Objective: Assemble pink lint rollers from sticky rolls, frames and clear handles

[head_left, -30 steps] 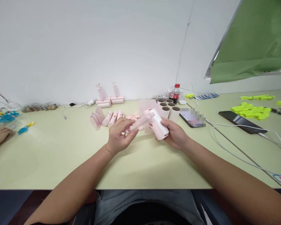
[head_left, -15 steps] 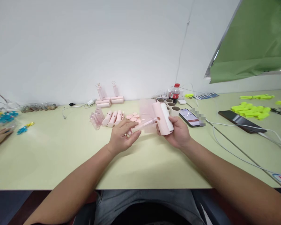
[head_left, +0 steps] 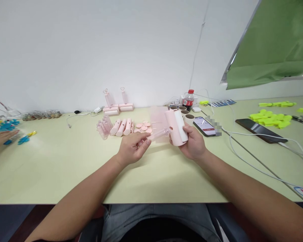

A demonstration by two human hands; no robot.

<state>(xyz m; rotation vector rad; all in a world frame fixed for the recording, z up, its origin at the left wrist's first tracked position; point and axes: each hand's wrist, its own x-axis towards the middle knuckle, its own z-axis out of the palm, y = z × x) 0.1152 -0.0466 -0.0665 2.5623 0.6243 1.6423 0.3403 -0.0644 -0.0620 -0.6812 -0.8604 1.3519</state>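
Note:
My right hand [head_left: 194, 143] is wrapped round a pink lint roller case [head_left: 173, 127], held tilted above the table with its white paper roll [head_left: 181, 126] showing along the right side. A clear pink handle [head_left: 159, 134] points from my left hand [head_left: 133, 147] towards the small hole in the case. Thumb and fingers of the left hand pinch its near end. Whether the handle's tip sits inside the hole or only against it, I cannot tell. Just behind lie pink round discs [head_left: 143, 126] and a translucent pink sheet [head_left: 159, 116].
Left of the discs lie several pink cases [head_left: 121, 127] and clear handles [head_left: 104, 127]. Assembled lint rollers [head_left: 126, 107] stand by the wall. Paper rolls [head_left: 189, 118], a cola bottle [head_left: 188, 100] and a lit phone [head_left: 204, 126] are right. Another person's hand [head_left: 2, 138] is far left.
My left fingers have closed further round the handle's near end, and the handle has shifted slightly right. The case has barely moved. The other person's hand has shifted towards the blue pieces.

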